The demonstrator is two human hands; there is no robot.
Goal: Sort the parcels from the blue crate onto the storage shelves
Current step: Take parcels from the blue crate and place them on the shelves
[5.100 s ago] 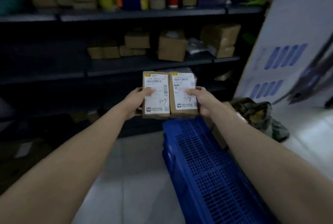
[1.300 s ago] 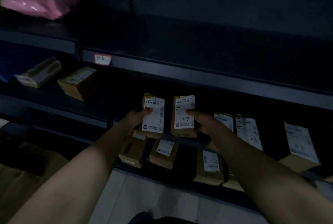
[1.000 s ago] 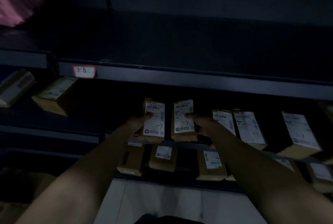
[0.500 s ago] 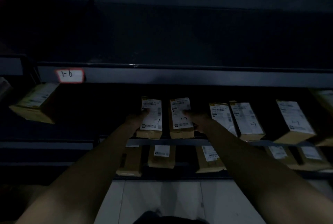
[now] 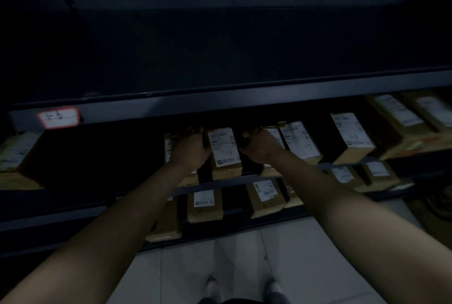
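Two small brown parcels with white labels stand side by side on the dark middle shelf (image 5: 220, 182). My left hand (image 5: 190, 147) lies over the left parcel (image 5: 167, 148), fingers curled on its top, hiding most of it. The right parcel (image 5: 224, 150) stands upright with its label in full view. My right hand (image 5: 259, 145) is curled just right of it, by its shadowed side; whether it touches the parcel is unclear. The blue crate is out of view.
Several more labelled parcels (image 5: 300, 141) line the same shelf to the right, and others stand on the shelf below (image 5: 205, 205). A brown box (image 5: 16, 154) sits far left. The upper shelf rail (image 5: 220, 104) carries a red-edged tag (image 5: 58, 117). Pale floor tiles (image 5: 244, 262) lie below.
I went from the blue crate to the shelves carrying both parcels. Both now rest on the middle shelf. My thumbs have left the labels, and my right hand has slid to the right.
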